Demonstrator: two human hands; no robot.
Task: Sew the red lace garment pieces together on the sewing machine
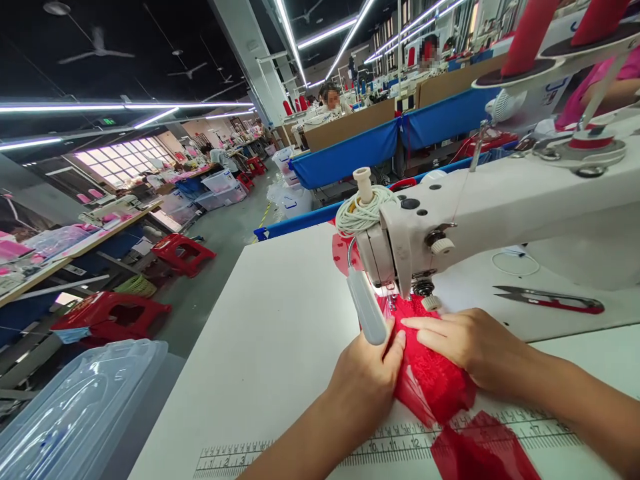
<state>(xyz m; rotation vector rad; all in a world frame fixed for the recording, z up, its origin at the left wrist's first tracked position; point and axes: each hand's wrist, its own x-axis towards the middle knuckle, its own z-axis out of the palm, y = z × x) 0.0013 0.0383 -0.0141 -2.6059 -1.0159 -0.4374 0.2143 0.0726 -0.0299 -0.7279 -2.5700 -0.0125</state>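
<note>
Red lace fabric lies under the needle area of a white sewing machine; its sheer edge trails toward me over the table's front. My left hand is at the fabric's left edge, its thumb and index finger closed on it just below the presser foot. From the right, my right hand rests on the lace, fingers stretched out flat toward the foot; its thumb is hidden. A grey lamp hangs in front of the needle and partly covers my left fingertips. Another red piece lies nearest me.
Thread snips lie right of the machine. A printed ruler runs along the white table's near edge. Red thread cones stand above. At left are a lidded plastic bin and red stools. Other people sit farther back.
</note>
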